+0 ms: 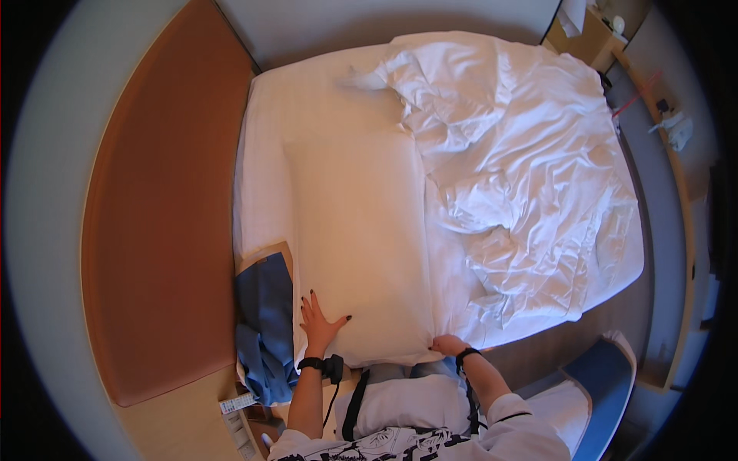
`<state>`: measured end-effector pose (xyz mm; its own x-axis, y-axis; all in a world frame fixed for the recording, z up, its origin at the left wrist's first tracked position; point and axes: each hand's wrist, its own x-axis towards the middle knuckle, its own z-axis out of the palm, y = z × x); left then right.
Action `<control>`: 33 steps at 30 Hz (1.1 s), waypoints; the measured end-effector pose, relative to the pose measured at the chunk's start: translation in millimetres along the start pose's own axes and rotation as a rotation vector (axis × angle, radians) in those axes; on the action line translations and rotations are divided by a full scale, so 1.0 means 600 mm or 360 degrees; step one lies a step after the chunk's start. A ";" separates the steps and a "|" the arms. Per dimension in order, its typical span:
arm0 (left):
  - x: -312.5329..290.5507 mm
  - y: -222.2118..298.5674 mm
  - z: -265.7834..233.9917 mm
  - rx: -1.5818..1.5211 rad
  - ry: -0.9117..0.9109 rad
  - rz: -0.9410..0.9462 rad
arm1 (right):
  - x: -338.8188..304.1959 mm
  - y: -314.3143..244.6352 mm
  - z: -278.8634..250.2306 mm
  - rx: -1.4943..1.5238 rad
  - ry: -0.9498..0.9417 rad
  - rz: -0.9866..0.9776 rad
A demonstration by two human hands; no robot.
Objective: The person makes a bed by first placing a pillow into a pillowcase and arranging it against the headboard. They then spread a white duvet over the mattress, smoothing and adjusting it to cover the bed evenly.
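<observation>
In the head view, lays an open left hand (320, 330) on a long, rectangular white fabric pillow (361, 230), with fingers fanned away and thumb stretched rightward. Closes a curled right hand (447, 346) on the pillow's near right corner. Reaches in with bent arms (306, 407) from the lower edge. Has the pillow lying on a white-sheeted bed (265, 138), between a rumpled blue cloth (265, 307) at near left and a crumpled white duvet (530, 177) at right.

one pillow (361, 230), one duvet (538, 154), one bed (269, 115), one headboard (165, 215), two black wristbands (310, 363), apparently one blue cloth (266, 303).
</observation>
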<state>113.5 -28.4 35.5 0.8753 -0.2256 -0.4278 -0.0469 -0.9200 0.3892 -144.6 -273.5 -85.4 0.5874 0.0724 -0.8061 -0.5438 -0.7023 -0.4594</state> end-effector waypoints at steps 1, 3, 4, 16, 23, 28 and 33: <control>0.004 -0.003 0.002 -0.0047 -0.0014 -0.0047 | -0.003 0.011 0.001 0.0123 -0.0050 -0.0037; 0.002 -0.012 0.003 -0.0143 -0.0004 -0.0161 | -0.009 0.016 0.000 -0.0163 -0.0054 -0.0040; -0.001 -0.023 0.006 -0.0165 0.0007 -0.0193 | -0.013 0.014 0.004 -0.0283 -0.0169 0.0019; 0.000 -0.181 0.064 -0.0642 0.0202 -0.0207 | 0.003 0.015 -0.104 0.0720 0.0771 0.0024; -0.055 -0.175 0.025 -0.0694 0.0093 -0.0494 | 0.001 -0.013 -0.233 0.1486 0.0548 0.0236; -0.079 -0.230 0.039 -0.0785 -0.0079 -0.0568 | 0.030 -0.099 -0.294 0.1321 0.0442 0.0300; -0.131 -0.274 0.053 -0.1047 -0.0176 -0.0732 | 0.104 -0.155 -0.358 0.1516 0.0496 0.0287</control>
<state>37.2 130.1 -20.7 0.6837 0.0670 -0.7266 0.6289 -0.5592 0.5402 71.3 -355.8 -12.8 0.5054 -0.2618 -0.8222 -0.8110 0.1812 -0.5562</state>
